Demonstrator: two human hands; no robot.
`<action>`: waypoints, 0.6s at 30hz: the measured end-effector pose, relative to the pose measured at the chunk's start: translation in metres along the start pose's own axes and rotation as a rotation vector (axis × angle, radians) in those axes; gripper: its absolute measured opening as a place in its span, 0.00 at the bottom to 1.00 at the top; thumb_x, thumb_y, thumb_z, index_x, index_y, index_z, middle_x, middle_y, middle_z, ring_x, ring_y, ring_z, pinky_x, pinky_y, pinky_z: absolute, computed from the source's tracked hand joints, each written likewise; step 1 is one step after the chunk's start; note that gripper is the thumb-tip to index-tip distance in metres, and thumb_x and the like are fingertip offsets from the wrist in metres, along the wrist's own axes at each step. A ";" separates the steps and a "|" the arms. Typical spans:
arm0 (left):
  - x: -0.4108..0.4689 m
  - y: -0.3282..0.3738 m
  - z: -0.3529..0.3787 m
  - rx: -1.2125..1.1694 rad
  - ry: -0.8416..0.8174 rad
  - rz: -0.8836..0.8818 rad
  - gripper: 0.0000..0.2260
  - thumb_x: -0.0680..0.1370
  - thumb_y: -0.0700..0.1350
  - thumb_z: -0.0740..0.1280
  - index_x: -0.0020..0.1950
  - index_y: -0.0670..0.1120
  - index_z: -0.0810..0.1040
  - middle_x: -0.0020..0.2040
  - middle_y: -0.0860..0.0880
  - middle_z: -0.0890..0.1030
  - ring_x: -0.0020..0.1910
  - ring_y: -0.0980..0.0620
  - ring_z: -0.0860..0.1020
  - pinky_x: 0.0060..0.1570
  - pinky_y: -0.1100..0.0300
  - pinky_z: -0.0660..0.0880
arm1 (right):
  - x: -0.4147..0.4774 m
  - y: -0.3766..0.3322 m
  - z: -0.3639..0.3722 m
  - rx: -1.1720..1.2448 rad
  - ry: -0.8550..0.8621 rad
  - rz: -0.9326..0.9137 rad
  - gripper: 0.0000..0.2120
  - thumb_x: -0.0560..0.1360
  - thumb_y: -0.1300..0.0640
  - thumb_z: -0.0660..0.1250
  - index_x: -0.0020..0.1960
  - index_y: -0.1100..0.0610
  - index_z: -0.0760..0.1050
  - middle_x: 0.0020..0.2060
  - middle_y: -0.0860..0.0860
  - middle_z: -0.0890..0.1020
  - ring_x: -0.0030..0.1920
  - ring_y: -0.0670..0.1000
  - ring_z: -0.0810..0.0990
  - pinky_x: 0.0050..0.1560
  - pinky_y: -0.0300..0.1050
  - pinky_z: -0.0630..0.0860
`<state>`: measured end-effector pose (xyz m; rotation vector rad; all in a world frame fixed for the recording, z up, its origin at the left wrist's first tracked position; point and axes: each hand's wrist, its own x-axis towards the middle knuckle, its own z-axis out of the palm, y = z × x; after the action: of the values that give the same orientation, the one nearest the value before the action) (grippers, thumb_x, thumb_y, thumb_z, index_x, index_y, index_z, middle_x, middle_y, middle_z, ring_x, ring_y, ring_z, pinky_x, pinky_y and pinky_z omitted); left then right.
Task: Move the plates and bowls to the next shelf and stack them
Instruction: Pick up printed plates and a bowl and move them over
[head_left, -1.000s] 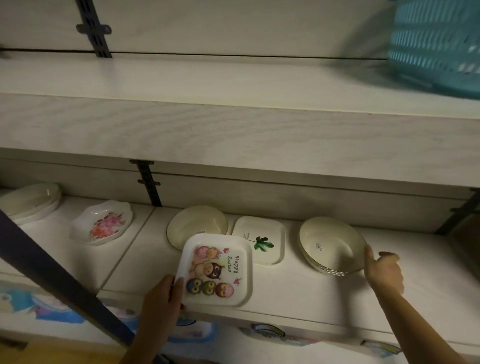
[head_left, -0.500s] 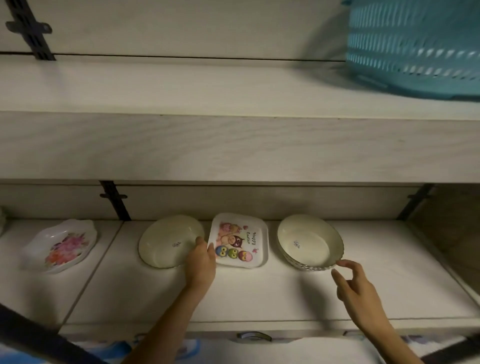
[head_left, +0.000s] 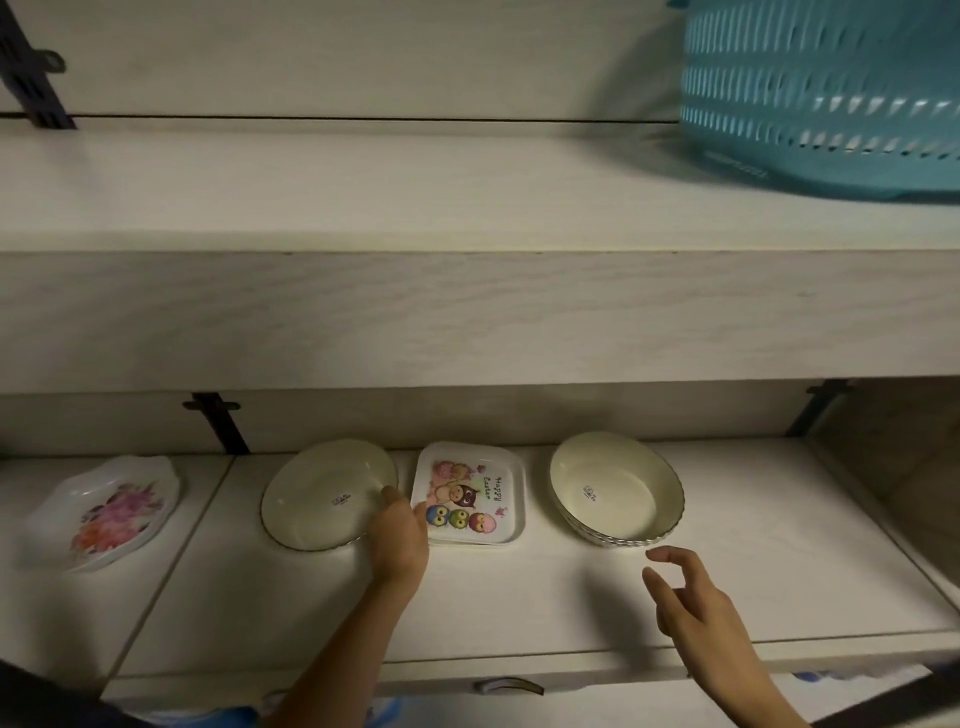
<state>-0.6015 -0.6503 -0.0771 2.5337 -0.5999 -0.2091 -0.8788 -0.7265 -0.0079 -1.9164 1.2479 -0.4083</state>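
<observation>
On the lower shelf a single cream bowl sits left of a square Easter cartoon plate, which lies on top of another square plate. Right of that stands a stack of cream bowls. My left hand is between the single bowl and the square plate, thumb over the bowl's right rim, fingers hidden under it. My right hand hovers in front of the bowl stack, fingers apart, touching nothing.
A white floral plate lies on the neighbouring shelf section at the left. A teal plastic basket stands on the upper shelf at the right. Dark brackets hold the shelves at the back wall.
The Easter plate went from the shelf's front edge onto the square leaf plate. My left hand let it go and shifted to the single bowl's rim. My right hand drew back from the stack.
</observation>
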 end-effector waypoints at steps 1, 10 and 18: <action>-0.001 0.000 -0.001 0.000 0.010 0.002 0.15 0.78 0.47 0.62 0.55 0.36 0.70 0.47 0.37 0.82 0.45 0.41 0.82 0.34 0.56 0.74 | 0.000 -0.001 0.002 -0.002 -0.006 -0.009 0.06 0.78 0.53 0.59 0.55 0.49 0.69 0.23 0.51 0.73 0.28 0.48 0.72 0.35 0.42 0.70; -0.023 -0.023 -0.031 0.151 0.037 0.286 0.13 0.81 0.51 0.54 0.55 0.44 0.72 0.39 0.47 0.81 0.34 0.53 0.77 0.30 0.65 0.70 | 0.007 -0.015 0.022 -0.107 -0.172 -0.199 0.03 0.78 0.54 0.59 0.49 0.45 0.69 0.24 0.52 0.72 0.29 0.50 0.71 0.35 0.40 0.68; -0.086 -0.088 -0.098 0.290 0.009 0.257 0.15 0.80 0.55 0.52 0.51 0.48 0.74 0.40 0.51 0.78 0.38 0.57 0.75 0.44 0.66 0.73 | 0.008 -0.052 0.078 -0.231 -0.392 -0.393 0.05 0.79 0.51 0.57 0.45 0.44 0.70 0.27 0.52 0.78 0.28 0.46 0.72 0.36 0.43 0.71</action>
<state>-0.6193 -0.4992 -0.0370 2.6931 -1.0065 -0.0185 -0.7927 -0.6887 -0.0186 -2.3084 0.6861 -0.0742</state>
